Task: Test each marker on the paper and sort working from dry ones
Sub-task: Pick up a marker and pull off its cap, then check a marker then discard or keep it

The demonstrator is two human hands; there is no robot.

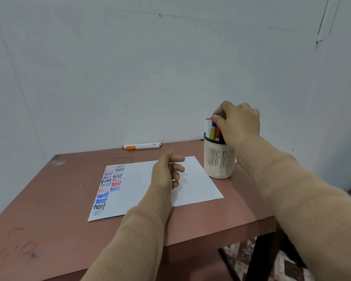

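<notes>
A white sheet of paper (195, 179) lies on the reddish-brown table (49, 209), its left side filled with the word "test" written in several colours. A cream slotted cup (218, 161) at the paper's right corner holds several markers (212, 129). My right hand (239, 122) reaches over the cup, its fingertips pinched on the blue cap of one marker standing in it. My left hand (167, 171) hovers over the middle of the paper, fingers loosely apart, holding nothing. Two markers (142, 146), one with an orange cap, lie by the table's far edge.
A pale wall stands close behind the table. The table's right edge drops off just past the cup, with a dark leg (265, 258) and patterned floor (288, 266) below. Scribble marks show on the near left tabletop (18, 246).
</notes>
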